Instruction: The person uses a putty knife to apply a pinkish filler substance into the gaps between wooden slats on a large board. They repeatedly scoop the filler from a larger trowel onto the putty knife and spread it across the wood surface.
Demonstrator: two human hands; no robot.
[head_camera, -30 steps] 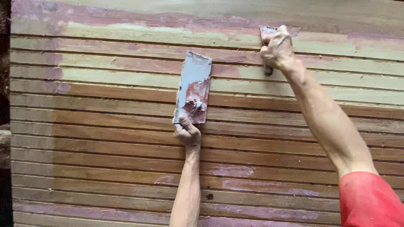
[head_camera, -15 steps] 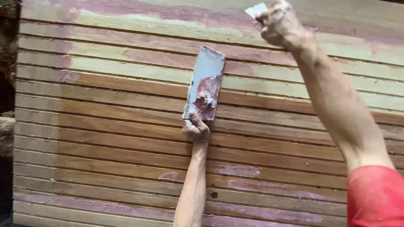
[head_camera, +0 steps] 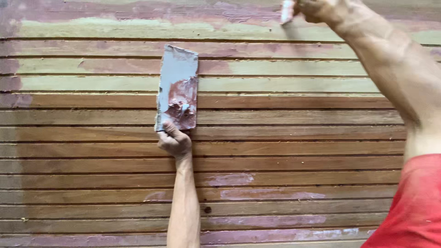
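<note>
My left hand (head_camera: 174, 140) holds up a flat grey board (head_camera: 178, 85) by its lower edge, flat in front of a wall of horizontal wooden slats (head_camera: 285, 138). A lump of reddish-brown filler (head_camera: 180, 108) sits on the board's lower half. My right hand (head_camera: 317, 9) is raised at the top edge of the view, gripping a small pale scraper (head_camera: 286, 10) against the uppermost slats. Only the scraper's tip shows. My right arm runs down to a red sleeve (head_camera: 409, 206) at the lower right.
The upper slats carry smeared greenish and pinkish filler (head_camera: 138, 28). Pinkish patches (head_camera: 271, 194) also mark some lower slats. The left edge of the wall is stained purple-grey (head_camera: 11, 78). The middle slats are bare brown wood.
My right hand with the scraper has risen to the top slats. The view has shifted so that my left hand and the board sit further right and lower in the frame.
</note>
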